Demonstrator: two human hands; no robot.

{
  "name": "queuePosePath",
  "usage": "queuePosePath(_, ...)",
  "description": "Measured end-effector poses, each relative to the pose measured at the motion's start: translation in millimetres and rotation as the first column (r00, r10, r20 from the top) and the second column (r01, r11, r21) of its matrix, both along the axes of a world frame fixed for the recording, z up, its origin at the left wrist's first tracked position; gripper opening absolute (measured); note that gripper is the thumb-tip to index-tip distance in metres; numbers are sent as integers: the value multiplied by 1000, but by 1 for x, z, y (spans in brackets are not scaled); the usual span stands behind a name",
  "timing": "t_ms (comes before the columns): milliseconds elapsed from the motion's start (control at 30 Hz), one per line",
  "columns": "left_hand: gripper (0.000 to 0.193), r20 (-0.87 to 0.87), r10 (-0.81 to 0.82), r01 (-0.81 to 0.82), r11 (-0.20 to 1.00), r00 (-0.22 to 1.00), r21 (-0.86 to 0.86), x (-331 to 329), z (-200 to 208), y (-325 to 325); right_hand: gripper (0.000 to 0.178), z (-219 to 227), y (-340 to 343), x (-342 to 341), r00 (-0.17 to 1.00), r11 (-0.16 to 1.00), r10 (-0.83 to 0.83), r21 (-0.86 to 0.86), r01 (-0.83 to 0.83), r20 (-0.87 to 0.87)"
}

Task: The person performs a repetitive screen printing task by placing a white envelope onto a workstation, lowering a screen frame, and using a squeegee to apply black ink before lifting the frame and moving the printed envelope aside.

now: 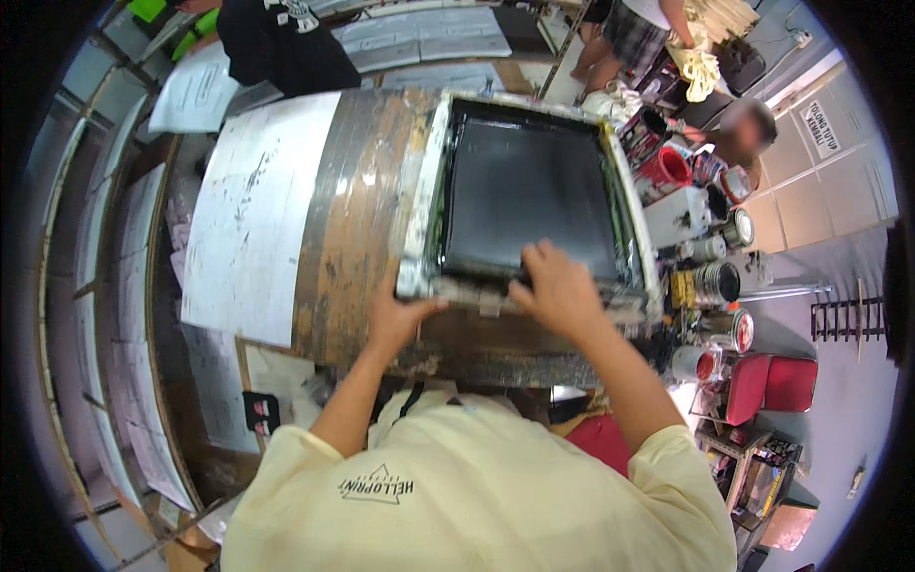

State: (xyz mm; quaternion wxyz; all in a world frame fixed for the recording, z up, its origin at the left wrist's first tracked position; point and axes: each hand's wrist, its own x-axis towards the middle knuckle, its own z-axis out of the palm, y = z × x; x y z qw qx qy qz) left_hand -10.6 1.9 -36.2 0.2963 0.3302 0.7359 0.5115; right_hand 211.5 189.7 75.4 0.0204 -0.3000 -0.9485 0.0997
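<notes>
A screen printing frame (416,219) lies on the worktable in front of me, its mesh (529,181) coated with glossy black ink. My left hand (393,319) grips its near left corner, the thumb lying along the near rail and the fingers at the left side. Over the near rail reaches my right hand (562,291), with curled fingers at the inky inner edge. A dark strip runs along that edge under the fingers. Whether this hand holds a tool or the rail itself is hidden.
Left of the frame, a white sheet (257,210) with dark smudges covers part of the stained wooden table (348,219). Ink tubs, including a red bucket (662,172), crowd the right side. Racks with sheets (138,286) stand left. A person in black (276,43) and others work beyond.
</notes>
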Motion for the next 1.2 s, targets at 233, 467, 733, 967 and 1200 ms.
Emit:
queuePosePath(233,90,1,47,-44,924,999,380,-4,88,56,30,93,42,-42,951,867,5,475,150,-310)
queuePosePath(467,111,-637,-425,75,863,643,-500,60,-78,-1,33,128,80,-69,916,841,93,523,137,-390)
queuePosePath(733,112,-540,-448,78,815,713,-574,79,-86,8,40,153,103,-76,927,856,51,494,151,-372)
queuePosePath(967,67,-476,-90,129,990,875,50,62,-17,69,44,145,103,-79,894,853,83,496,165,-440)
queuePosePath(1200,36,-83,225,-198,947,971,251,57,-7,73,42,139,91,-74,898,870,66,466,161,-435)
